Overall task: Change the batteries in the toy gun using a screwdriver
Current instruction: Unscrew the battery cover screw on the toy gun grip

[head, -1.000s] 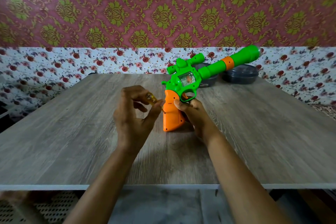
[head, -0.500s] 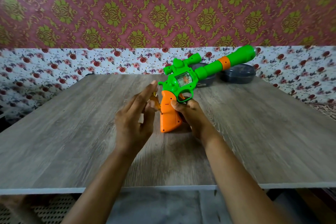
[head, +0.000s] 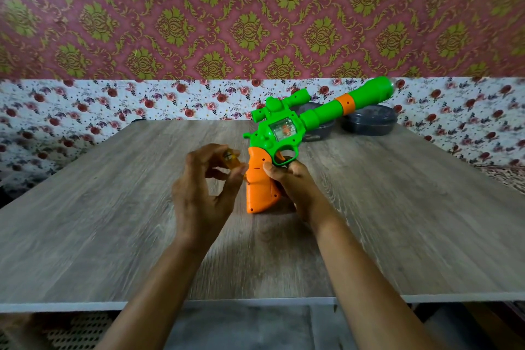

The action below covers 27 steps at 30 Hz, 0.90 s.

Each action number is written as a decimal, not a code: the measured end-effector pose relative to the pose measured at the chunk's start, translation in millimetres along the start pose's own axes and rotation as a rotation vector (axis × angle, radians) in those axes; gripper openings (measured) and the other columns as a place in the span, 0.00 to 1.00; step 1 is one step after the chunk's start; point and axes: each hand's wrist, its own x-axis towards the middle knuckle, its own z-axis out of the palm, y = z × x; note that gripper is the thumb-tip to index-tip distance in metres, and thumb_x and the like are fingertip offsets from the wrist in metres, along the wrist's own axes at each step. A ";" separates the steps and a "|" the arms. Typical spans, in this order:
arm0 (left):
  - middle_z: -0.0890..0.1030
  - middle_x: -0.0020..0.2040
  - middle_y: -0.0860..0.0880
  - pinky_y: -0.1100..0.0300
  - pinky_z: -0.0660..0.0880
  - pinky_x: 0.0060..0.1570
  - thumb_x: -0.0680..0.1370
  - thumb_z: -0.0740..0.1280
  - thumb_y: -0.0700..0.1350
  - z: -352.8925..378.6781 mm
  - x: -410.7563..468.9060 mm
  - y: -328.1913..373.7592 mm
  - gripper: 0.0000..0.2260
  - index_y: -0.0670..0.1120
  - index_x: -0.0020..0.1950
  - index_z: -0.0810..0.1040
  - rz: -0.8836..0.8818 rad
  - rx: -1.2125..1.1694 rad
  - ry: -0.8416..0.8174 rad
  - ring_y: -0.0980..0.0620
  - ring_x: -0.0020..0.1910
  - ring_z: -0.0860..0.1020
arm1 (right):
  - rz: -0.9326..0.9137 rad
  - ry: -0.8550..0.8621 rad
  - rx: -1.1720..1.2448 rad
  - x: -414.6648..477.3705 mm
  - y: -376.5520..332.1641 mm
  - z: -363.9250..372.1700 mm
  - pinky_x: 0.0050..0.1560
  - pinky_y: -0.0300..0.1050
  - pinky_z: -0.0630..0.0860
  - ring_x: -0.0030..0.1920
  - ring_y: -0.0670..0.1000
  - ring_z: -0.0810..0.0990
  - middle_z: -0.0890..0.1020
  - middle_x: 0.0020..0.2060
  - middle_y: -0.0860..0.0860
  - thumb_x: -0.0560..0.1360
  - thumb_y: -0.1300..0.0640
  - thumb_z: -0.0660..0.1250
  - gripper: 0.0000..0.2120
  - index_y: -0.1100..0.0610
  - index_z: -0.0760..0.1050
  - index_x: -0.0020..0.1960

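Green-and-orange plastic toy gun [head: 284, 133], barrel slanting up-right, is gripped by the right hand [head: 292, 185]; the left hand [head: 201, 196] pinches an amber-handled screwdriver [head: 231, 159] beside its grip.

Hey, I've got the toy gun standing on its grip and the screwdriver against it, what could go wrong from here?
1. The toy gun stands only on the butt of its orange grip on the table, barrel slanting up; a sideways push may twist it in your right hand.
2. The screwdriver in your left hand works close to the right thumb, its tip hidden; a slip could jab it.
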 end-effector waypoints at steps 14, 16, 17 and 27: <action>0.78 0.52 0.52 0.65 0.75 0.39 0.77 0.62 0.41 -1.2 0.7 1.5 0.14 0.45 0.62 0.68 0.080 0.095 -0.056 0.55 0.42 0.79 | -0.002 -0.006 -0.005 0.8 1.0 0.1 0.53 0.50 0.78 0.55 0.55 0.79 0.79 0.58 0.59 0.76 0.61 0.64 0.15 0.59 0.72 0.63; 0.77 0.50 0.58 0.70 0.73 0.39 0.76 0.64 0.42 -0.3 1.4 1.8 0.14 0.44 0.61 0.68 0.073 0.091 -0.040 0.57 0.40 0.77 | -0.002 -0.007 -0.018 0.8 0.3 -0.1 0.52 0.48 0.78 0.55 0.55 0.79 0.80 0.57 0.58 0.76 0.60 0.64 0.16 0.58 0.72 0.63; 0.76 0.50 0.56 0.71 0.72 0.40 0.76 0.65 0.44 0.1 1.5 2.0 0.13 0.44 0.60 0.68 0.070 0.083 -0.036 0.58 0.40 0.77 | -0.002 -0.008 -0.024 0.6 0.2 -0.5 0.52 0.48 0.78 0.56 0.55 0.79 0.80 0.56 0.57 0.76 0.60 0.64 0.16 0.58 0.72 0.63; 0.78 0.46 0.50 0.70 0.75 0.39 0.74 0.69 0.46 0.1 0.2 -1.2 0.16 0.45 0.56 0.66 0.014 -0.001 0.020 0.57 0.40 0.78 | -0.007 -0.002 -0.063 1.4 1.3 -1.2 0.58 0.55 0.76 0.58 0.55 0.79 0.80 0.58 0.56 0.76 0.59 0.65 0.16 0.57 0.72 0.63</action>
